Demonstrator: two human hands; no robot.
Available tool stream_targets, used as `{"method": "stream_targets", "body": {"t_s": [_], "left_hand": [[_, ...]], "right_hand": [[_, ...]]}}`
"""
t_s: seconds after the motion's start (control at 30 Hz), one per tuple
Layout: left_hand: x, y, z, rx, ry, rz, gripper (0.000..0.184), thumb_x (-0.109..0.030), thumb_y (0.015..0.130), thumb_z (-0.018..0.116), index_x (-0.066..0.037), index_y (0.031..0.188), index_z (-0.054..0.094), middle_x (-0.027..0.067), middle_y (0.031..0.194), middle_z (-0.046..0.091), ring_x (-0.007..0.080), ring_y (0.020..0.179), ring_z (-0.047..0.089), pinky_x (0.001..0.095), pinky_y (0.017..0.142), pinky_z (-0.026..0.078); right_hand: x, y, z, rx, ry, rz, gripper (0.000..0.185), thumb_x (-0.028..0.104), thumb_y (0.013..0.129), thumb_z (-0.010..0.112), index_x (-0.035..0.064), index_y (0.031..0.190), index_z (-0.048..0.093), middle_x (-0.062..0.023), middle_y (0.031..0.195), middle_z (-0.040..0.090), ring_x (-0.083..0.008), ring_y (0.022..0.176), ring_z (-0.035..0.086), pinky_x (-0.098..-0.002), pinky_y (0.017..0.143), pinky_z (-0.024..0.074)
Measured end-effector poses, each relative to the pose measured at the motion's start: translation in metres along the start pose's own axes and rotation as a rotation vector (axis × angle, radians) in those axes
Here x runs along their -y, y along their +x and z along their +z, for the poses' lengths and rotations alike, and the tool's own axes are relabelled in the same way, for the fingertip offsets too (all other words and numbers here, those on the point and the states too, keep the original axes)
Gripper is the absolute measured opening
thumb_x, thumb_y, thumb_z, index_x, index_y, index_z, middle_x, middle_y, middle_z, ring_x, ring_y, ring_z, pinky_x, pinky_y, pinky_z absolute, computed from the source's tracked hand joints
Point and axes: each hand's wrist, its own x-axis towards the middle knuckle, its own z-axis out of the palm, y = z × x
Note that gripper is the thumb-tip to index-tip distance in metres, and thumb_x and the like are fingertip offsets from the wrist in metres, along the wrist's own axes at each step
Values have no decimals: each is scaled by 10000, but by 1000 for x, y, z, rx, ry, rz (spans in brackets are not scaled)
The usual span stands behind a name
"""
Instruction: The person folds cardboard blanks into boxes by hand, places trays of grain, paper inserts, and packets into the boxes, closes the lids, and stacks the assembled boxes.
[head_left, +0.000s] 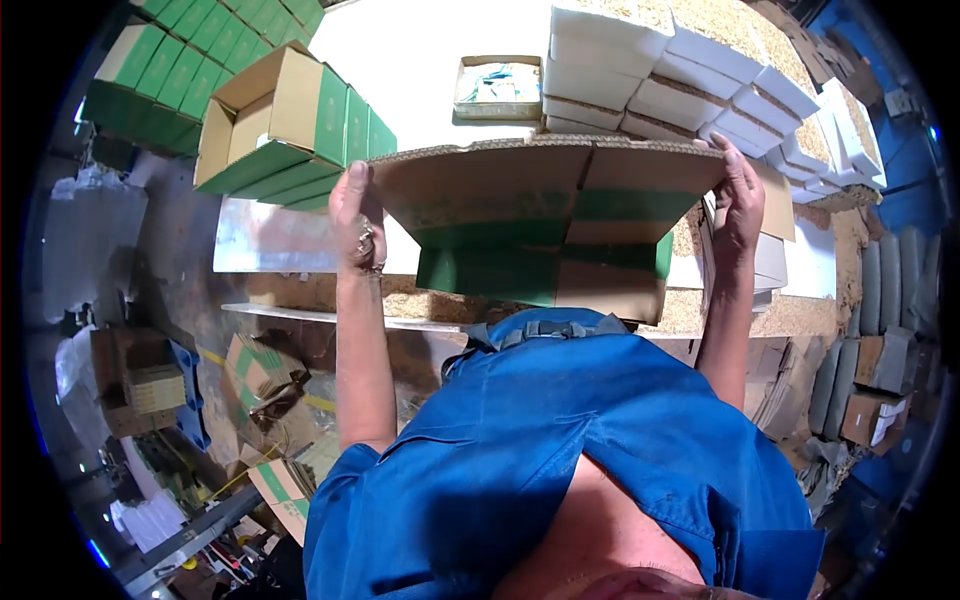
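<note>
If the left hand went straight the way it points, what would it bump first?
Probably the green boxes, which look just past the fingertips of the left hand. But the hand might be high enough to go over them; I can't tell for sure.

I'm in what looks like a packing workshop: rows of green-sided cartons (330,115) beyond my left hand (358,218), stacked white blocks (605,75) beyond my right hand (738,195), flattened cardboard (255,365) (rather strewn) nearer me.
</note>
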Motion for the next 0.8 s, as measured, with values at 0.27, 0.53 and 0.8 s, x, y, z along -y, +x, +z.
{"method": "stream_targets", "body": {"t_s": [0.27, 0.53, 0.8], "left_hand": [[-39, -16, 50, 101, 323, -158, 229, -219, 890, 611, -6, 968, 643, 34, 881, 631, 97, 779, 563, 226, 712, 436], [-81, -7, 47, 651, 645, -446, 274, -168, 771, 666, 14, 973, 696, 101, 1021, 698, 185, 999, 636, 298, 936, 470], [-93, -23, 72, 698, 1102, -416, 289, -122, 900, 666, -19, 1170, 663, 77, 1024, 706, 107, 881, 621, 263, 786, 516]], "right_hand": [[-8, -16, 2, -150, -179, -193, 436, 134, 898, 711, -44, 1272, 572, -136, 1156, 671, -167, 1066, 613, -297, 955, 471], [-1, -32, -10, 54, -132, -245, 673, 129, 838, 625, -43, 1448, 398, -188, 1455, 450, -280, 1366, 407, -382, 1159, 269], [-6, -24, -14, 121, -58, -306, 753, 75, 689, 506, -104, 1413, 399, -197, 1502, 394, -290, 1415, 355, -379, 1201, 207]]}}
